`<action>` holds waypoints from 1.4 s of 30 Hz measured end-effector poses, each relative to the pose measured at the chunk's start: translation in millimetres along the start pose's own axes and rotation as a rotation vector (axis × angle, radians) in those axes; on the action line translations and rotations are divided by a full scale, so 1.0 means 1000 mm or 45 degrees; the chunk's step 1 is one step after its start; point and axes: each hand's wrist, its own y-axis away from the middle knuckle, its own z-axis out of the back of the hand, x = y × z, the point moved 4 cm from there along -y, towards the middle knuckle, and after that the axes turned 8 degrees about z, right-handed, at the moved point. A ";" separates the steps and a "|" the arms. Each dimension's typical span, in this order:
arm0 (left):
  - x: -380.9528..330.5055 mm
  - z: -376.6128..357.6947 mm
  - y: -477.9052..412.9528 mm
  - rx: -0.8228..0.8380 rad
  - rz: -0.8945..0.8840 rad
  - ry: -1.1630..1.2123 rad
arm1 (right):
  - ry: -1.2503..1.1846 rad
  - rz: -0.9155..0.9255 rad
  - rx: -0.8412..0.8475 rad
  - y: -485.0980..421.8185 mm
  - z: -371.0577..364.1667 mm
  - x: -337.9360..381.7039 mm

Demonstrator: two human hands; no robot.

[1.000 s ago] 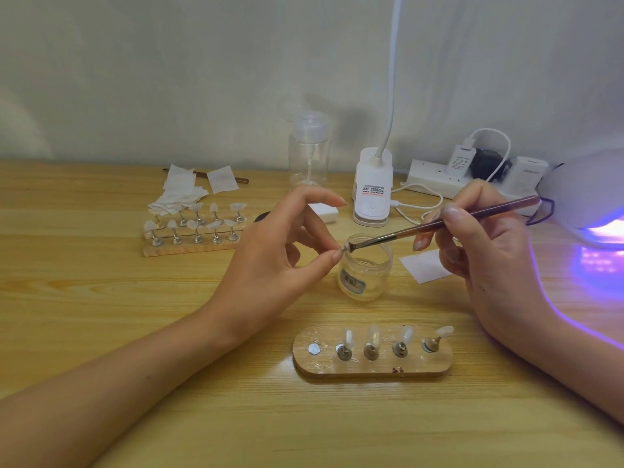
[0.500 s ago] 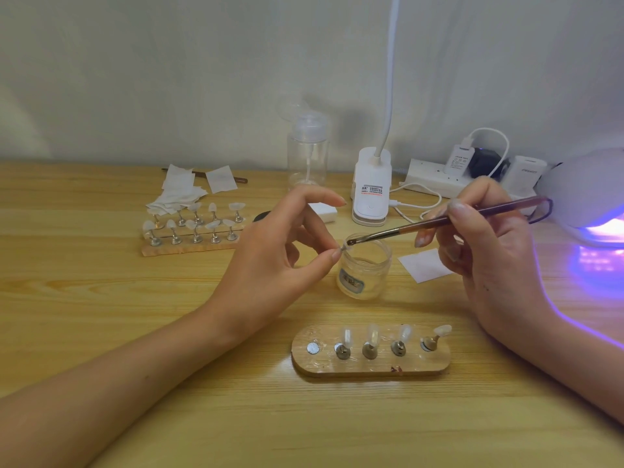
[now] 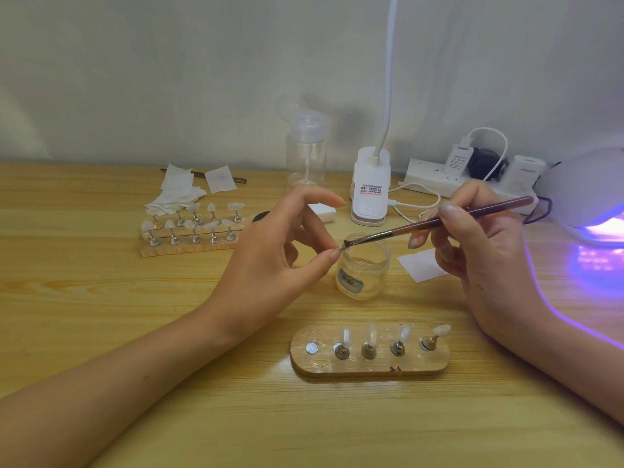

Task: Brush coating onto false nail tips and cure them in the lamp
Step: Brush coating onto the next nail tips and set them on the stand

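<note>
Nearest, on the tabletop [image 3: 101, 298]: oval stand [image 3: 369, 368], long side toward the viewer. One bare metal disc [image 3: 312, 348] at its left end, then four tips [image 3: 371, 333] on holders, the rightmost tilted right. The forearms enter from the lower corners on either side of the stand, with bare wood showing between it and each.

Middle ground: left hand [image 3: 270, 265], thumb and one fingertip pinching a small piece [image 3: 341, 248], too small to identify, over the near-left rim of the jar [image 3: 363, 270]; other fingers spread. Right hand [image 3: 479, 258] grasps the brush [image 3: 439, 222] like a pen, handle slanting up to the right, bristles touching the small piece. The jar is open, clear and labelled, and stands between the hands, apart from the stand. Paper square [image 3: 422, 265] is just right of the jar, partly behind the right hand.

Left, further back: rack [image 3: 192, 246] holding ten tips in two rows, with a wide strip of bare wood between it and the left forearm. Wipes [image 3: 179, 194] are heaped just behind it.

Far edge, along the wall: pump bottle [image 3: 306, 153]; clip lamp [image 3: 369, 187]; power strip [image 3: 432, 179] with plugs; cure lamp [image 3: 591, 187], glowing violet, cut off by the right frame edge.
</note>
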 end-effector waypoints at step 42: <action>-0.003 0.001 0.001 -0.039 -0.025 -0.069 | 0.024 -0.100 -0.060 -0.001 0.008 -0.007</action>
